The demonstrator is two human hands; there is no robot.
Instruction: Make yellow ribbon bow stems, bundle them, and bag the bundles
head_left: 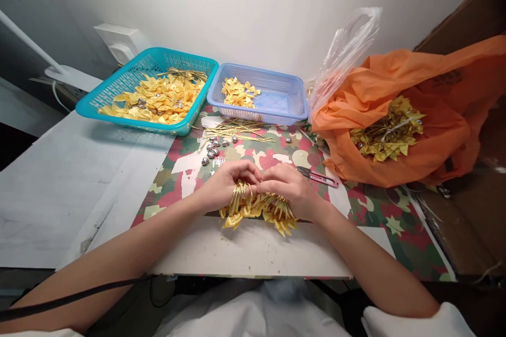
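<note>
My left hand (225, 184) and my right hand (290, 189) meet at the front middle of the table, fingertips nearly touching. Both are closed around bunches of gold wire stems (280, 203), with yellow ribbon flowers (233, 219) hanging below toward the table's front edge. Several silver bells (211, 152) lie just beyond my left hand. Loose gold wires (237, 130) are spread farther back. Beside my right hand rest small pink-handled snips (322, 178).
A teal basket (95, 114) at the back left holds yellow flowers and wires. The blue basket (280, 102) beside it holds fewer flowers. At the right, an orange bag (446, 142) contains flower bunches. A white socket box (120, 39) is by the wall.
</note>
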